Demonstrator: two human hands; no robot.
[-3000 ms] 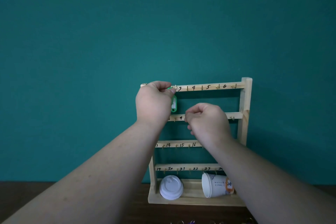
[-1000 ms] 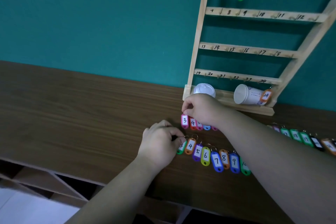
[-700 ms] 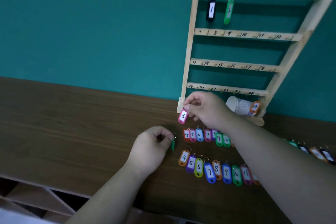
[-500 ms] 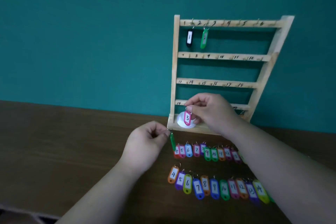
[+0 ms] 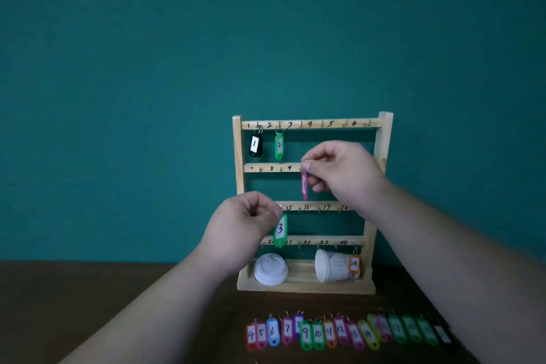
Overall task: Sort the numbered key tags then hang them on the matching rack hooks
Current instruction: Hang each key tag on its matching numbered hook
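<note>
A wooden key rack point(image 5: 238, 186) with numbered hooks stands against the teal wall. A black tag 1 point(image 5: 255, 145) and a green tag 2 point(image 5: 279, 146) hang on its top rail. My right hand point(image 5: 339, 171) pinches the ring of a pink tag point(image 5: 304, 185), held edge-on in front of the second rail. My left hand point(image 5: 245, 223) pinches the ring of a green tag 3 point(image 5: 280, 230), which dangles before the lower rails. A row of several numbered tags point(image 5: 319, 332) lies on the table near me.
On the rack's base sit a white cup lid point(image 5: 271, 269) and a paper cup point(image 5: 332, 266) lying on its side, with an orange tag 24 point(image 5: 354, 264) hanging in front of it. The dark wooden table point(image 5: 88, 289) spreads left.
Both hands lifted their tags from near the table up in front of the rack. The right hand rose from the base to the second rail; the view tilted up.
</note>
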